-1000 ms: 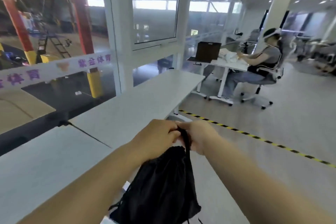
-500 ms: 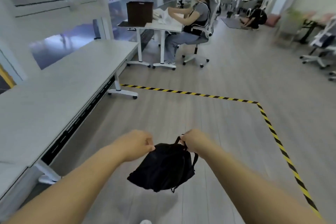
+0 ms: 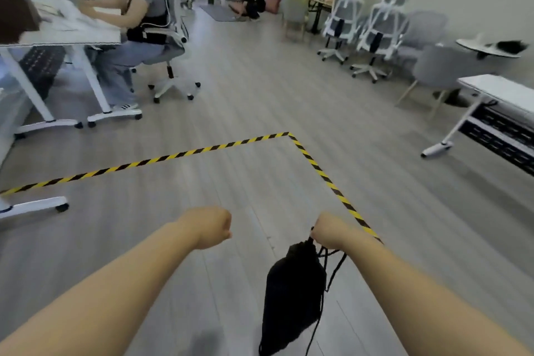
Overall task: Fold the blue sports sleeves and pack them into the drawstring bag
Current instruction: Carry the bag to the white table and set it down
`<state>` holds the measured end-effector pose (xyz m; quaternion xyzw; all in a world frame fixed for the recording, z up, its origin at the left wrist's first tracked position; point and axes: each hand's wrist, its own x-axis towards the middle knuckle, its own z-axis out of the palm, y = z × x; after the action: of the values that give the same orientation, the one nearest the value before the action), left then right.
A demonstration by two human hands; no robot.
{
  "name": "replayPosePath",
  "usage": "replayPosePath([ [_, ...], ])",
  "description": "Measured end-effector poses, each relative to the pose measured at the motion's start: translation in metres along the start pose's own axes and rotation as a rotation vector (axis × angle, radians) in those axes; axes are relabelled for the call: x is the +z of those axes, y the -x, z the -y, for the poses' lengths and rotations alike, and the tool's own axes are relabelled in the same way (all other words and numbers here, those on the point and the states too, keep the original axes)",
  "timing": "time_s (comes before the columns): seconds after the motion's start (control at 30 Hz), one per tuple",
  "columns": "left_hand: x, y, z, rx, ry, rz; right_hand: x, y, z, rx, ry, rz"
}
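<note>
Grey plank floor (image 3: 260, 101), striped tape (image 3: 326, 179) crossing it. Right hand (image 3: 328, 233) clenched on gathered neck of black drawstring bag (image 3: 291, 295) (hanging free above floor). Left hand (image 3: 209, 227) fisted, holding nothing.

We see a grey wood-plank floor (image 3: 260, 101) crossed by a strip of yellow-and-black striped tape (image 3: 179, 154) that turns a corner near the middle. At upper left a seated person in a grey top (image 3: 144, 9) works at a white table on wheeled legs (image 3: 72, 36), on a white swivel chair (image 3: 173, 46). Along the right wall stand two white mesh office chairs (image 3: 375, 32), grey armchairs (image 3: 433, 66) and another white folding table (image 3: 497, 92).
</note>
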<state>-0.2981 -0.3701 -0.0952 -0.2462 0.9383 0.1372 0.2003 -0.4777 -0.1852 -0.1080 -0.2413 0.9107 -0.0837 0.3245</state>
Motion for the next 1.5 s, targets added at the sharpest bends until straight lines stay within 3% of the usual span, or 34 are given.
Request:
replayPosePath([
  [0.23,-0.059,-0.124,-0.086,0.237,-0.141,0.038,-0.088,-0.036,-0.094,0.108,0.141,-0.076],
  [0.5,-0.1,-0.258,-0.233,0.427,-0.257,0.063,-0.192,-0.074,-0.205,0.191,0.135,-0.097],
  [1.0,-0.17,-0.469,-0.501,0.59,-0.235,0.055,-0.384,-0.182,-0.405,0.25,0.061,-0.258],
  [1.5,-0.26,-0.721,-0.745,0.797,-0.352,0.05,-0.575,-0.32,-0.586,0.464,0.018,-0.409],
])
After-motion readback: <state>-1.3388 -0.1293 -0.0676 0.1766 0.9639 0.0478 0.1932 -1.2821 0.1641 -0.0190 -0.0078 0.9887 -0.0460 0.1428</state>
